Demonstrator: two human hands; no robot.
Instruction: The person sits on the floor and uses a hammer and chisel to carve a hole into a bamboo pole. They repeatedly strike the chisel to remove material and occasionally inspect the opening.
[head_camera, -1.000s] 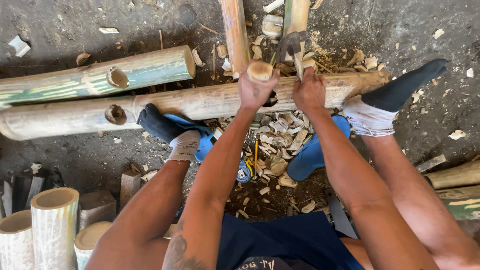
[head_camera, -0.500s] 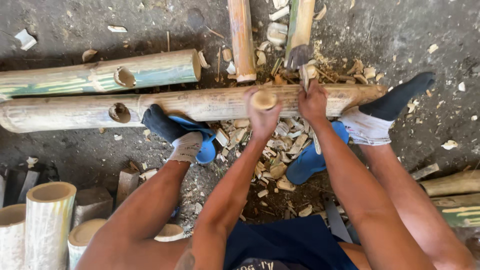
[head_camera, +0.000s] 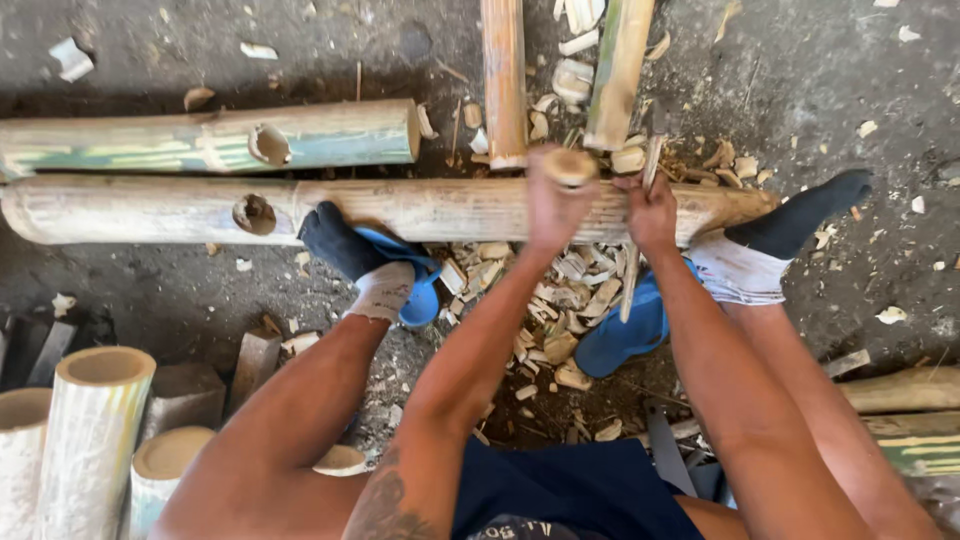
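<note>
A long pale bamboo pole (head_camera: 440, 208) lies crosswise on the ground, with a round hole (head_camera: 253, 213) cut in it. Both my socked feet (head_camera: 350, 255) rest against it. My left hand (head_camera: 550, 205) is closed around a short round wooden mallet (head_camera: 570, 165), held just above the pole. My right hand (head_camera: 652, 212) grips a thin blade tool (head_camera: 630, 285) that stands across the pole; its upper end is blurred. The two hands are close together, with pale wood chips (head_camera: 560, 310) lying below them.
A second, greenish bamboo pole with a hole (head_camera: 300, 135) lies behind the first. Two thinner poles (head_camera: 503, 80) point away from me. Blue sandals (head_camera: 620, 335) sit under my feet. Cut bamboo sections (head_camera: 90, 430) stand at the lower left, and more poles (head_camera: 910, 420) lie at the right.
The mallet in my left hand dropped to the pole half a second ago and has now risen and moved right, closer to my right hand. My right hand stays on the tool.
</note>
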